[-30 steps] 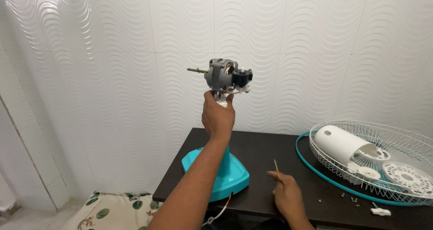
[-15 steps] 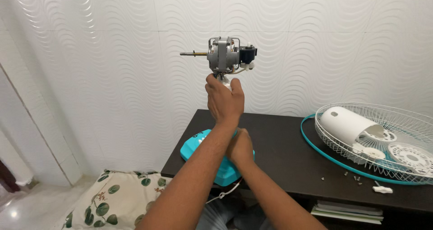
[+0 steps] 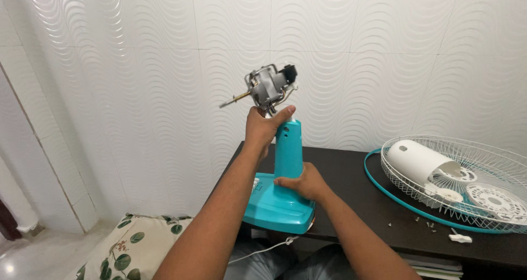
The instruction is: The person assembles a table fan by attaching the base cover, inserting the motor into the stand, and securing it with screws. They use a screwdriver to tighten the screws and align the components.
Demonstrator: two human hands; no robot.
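Observation:
A bare grey fan motor with a brass shaft sticking out to the left tilts at the top of a teal fan stand. My left hand grips the neck just under the motor. My right hand holds the foot of the teal column where it meets the teal base, which is tipped on the near left corner of the black table.
A white wire fan guard lies at the table's right, holding a white motor cover and white plastic discs. Small screws and a white knob lie near it. A leaf-patterned cushion sits on the floor at left. A white cord hangs below the base.
My right hand moved from behind my left arm onto the foot of the column. The stand and motor have tilted left, and the base has shifted toward the table edge.

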